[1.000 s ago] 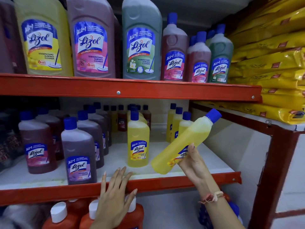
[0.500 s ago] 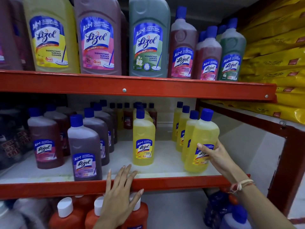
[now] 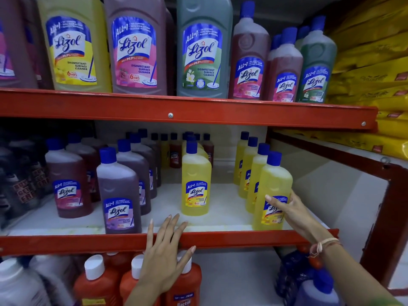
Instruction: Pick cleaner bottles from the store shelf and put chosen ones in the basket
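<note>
R hand [image 3: 289, 208] wraps the front yellow bottle [image 3: 272, 188] at lower right of frame — thumb across the label, fingers round the far side, so grasping it, not clenched empty. Bottle stands upright on the middle shelf [image 3: 220, 219], base at the front edge, long axis vertical, blue cap up. It's the nearest of a row of yellow bottles [image 3: 249, 164] running back and left, touching or just beside the next one. L hand [image 3: 164, 250] lies flat and open at lower center on the red shelf lip [image 3: 66, 244], holding nothing, well apart from the bottle; R is clearly nearer. Another yellow bottle [image 3: 196, 184] stands alone mid-frame. Basket not in view. Judgement: lifting out toward the viewer looks clear; upper shelf rail [image 3: 198, 111] limits height.
</note>
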`<act>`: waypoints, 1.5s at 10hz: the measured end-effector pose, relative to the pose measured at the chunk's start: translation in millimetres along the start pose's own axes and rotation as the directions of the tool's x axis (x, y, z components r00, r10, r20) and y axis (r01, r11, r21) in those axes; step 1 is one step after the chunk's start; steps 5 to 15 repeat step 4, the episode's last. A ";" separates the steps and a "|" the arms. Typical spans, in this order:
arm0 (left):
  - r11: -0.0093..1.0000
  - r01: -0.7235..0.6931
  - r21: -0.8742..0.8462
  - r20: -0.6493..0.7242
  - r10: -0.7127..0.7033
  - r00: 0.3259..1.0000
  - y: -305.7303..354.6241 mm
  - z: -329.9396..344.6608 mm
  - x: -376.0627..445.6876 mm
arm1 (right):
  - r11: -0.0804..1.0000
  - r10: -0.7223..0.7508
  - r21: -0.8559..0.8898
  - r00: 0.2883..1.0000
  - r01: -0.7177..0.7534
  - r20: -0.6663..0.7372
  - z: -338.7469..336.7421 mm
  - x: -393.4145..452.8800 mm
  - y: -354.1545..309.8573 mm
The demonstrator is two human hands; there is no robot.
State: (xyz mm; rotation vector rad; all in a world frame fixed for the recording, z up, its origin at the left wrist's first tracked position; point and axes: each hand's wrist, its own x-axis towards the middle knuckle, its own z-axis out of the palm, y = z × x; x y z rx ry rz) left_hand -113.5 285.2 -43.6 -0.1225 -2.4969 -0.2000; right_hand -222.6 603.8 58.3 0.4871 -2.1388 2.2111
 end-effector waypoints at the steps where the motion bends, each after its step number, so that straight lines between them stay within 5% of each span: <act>1: 1.000 0.004 0.015 0.005 -0.004 1.000 -0.2 -0.4 0.1 | 0.999 -0.003 -0.032 1.000 0.003 0.016 -0.1 -0.5 -0.6; 3: 1.000 0.001 0.012 0.002 -0.001 1.000 -1.2 -2.3 -1.8 | 0.992 -0.022 -0.125 0.997 0.013 -0.072 4.9 -7.4 -5.6; 4: 0.996 0.013 -0.087 -0.063 -0.019 0.998 2.8 -13.5 1.7 | 0.951 -0.208 -0.282 0.938 0.128 -0.276 12.0 -16.0 -22.8; 15: 0.996 0.013 -0.087 -0.063 -0.019 0.998 2.8 -13.5 1.7 | 0.951 -0.208 -0.282 0.938 0.128 -0.276 12.0 -16.0 -22.8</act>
